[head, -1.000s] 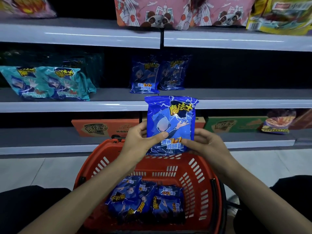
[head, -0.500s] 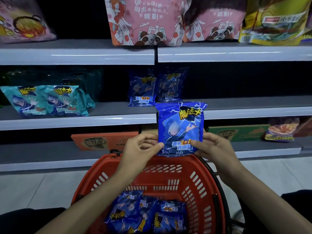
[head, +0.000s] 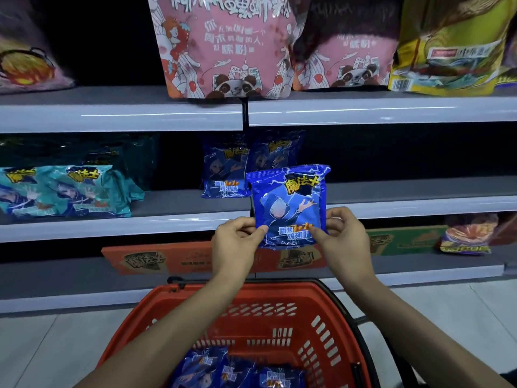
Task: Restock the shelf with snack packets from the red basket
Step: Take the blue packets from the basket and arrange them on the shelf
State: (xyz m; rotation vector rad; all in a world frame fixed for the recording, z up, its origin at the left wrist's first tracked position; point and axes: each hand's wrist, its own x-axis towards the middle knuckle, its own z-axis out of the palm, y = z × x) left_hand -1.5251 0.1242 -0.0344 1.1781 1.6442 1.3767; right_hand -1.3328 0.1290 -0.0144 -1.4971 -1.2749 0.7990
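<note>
I hold a blue snack packet [head: 289, 204] upright in front of the middle shelf [head: 405, 208]. My left hand [head: 236, 242] pinches its lower left corner and my right hand [head: 345, 238] pinches its lower right corner. Two matching blue packets [head: 223, 169] stand on that shelf just behind and to the left of the held one. The red basket [head: 279, 312] sits below my arms, with several more blue packets [head: 223, 371] lying in its bottom.
Teal packets [head: 64, 191] lie on the middle shelf at left. Large pink bags [head: 223, 46] and a yellow bag [head: 447, 46] stand on the top shelf. Orange and green cartons [head: 145, 260] and a bowl packet [head: 467, 236] fill the bottom shelf. The middle shelf's right part is bare.
Both hands have lifted the blue packet up and forward, from above the basket rim to the front edge of the middle shelf. My view has tilted upward.
</note>
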